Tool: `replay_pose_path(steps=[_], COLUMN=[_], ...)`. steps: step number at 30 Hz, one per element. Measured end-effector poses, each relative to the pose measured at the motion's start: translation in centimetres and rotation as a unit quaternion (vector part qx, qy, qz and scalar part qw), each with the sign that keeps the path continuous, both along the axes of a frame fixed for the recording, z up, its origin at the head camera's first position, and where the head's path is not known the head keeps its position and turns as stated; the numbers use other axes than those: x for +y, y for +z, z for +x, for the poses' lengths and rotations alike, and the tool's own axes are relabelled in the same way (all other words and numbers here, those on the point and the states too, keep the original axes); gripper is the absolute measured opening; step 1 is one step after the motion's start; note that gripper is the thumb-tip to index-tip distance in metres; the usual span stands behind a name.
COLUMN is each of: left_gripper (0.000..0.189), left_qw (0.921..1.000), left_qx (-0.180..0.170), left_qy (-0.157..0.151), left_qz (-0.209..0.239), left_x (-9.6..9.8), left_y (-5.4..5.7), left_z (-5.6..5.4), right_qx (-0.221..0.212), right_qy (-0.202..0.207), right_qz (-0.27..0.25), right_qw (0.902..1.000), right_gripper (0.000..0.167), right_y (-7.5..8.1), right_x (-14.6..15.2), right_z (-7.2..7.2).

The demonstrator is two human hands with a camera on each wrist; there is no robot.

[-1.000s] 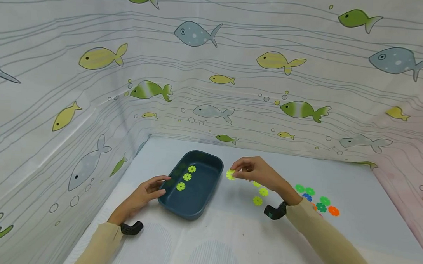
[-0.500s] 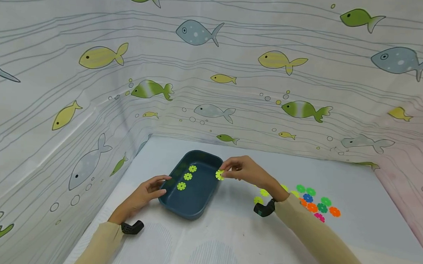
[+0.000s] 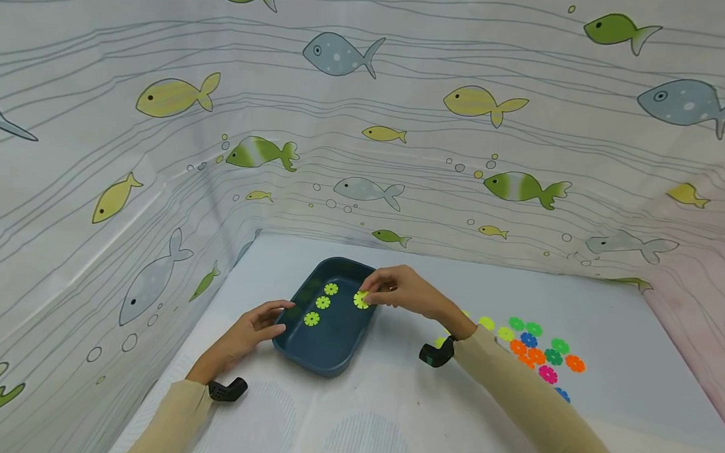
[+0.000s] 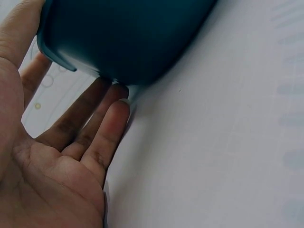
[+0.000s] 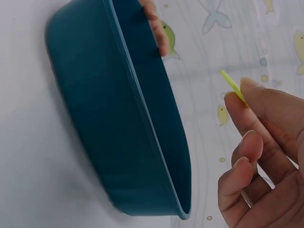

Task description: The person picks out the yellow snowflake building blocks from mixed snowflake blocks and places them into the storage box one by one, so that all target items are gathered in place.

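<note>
Showing nearest: two beige sleeves (image 3: 530,402), each with one black wrist device (image 3: 227,390). Left hand (image 3: 252,329): loosely open, fingers spread, touching the left side of one dark blue tray (image 3: 322,358). Three yellow discs (image 3: 322,302) lie inside, in a row. Right hand (image 3: 407,291): thumb and forefinger pinch one flower-edged disc (image 3: 360,300), yellow, over the tray near its right rim. Loose on the table (image 3: 386,400), right: three light green discs (image 3: 559,346), one dark green disc (image 3: 553,356), one pink disc (image 3: 548,373), two blue discs (image 3: 529,339), at least four orange discs (image 3: 575,363); yellow uncountable, partly covered. Behind: fish-print sheet (image 3: 425,155).
</note>
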State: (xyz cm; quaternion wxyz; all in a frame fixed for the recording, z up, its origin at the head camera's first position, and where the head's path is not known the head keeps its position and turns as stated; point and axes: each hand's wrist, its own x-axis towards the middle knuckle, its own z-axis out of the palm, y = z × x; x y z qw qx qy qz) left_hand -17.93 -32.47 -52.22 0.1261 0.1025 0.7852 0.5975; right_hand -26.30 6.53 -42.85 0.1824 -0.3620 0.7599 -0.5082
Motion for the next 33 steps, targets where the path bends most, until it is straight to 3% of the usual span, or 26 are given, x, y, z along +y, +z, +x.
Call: replay_pose_path(steps=[15,27,33], left_gripper=[0.053,0.052,0.051], left_qw=[0.9999,1.0,0.9999], left_qx=[-0.011,-0.006,-0.013], left_qy=[0.002,0.0,0.002], left_qz=[0.002,0.005,0.006], left_x=[-0.1,-0.2,-0.1], left_y=[0.4,0.5,0.6], left_z=[-0.2,-0.4,-0.3], right_qx=[-0.012,0.002,0.001], right_qy=[0.033,0.048,0.045], right_qz=[-0.004,0.019,0.031], right_qw=[0.9994,0.9987,0.9985], right_gripper=[0.016,0.025,0.02], right_y=[-0.3,-1.6,-2.0], right_x=[-3.3,-6.0,-6.9], right_z=[-0.4,-1.1,-1.1])
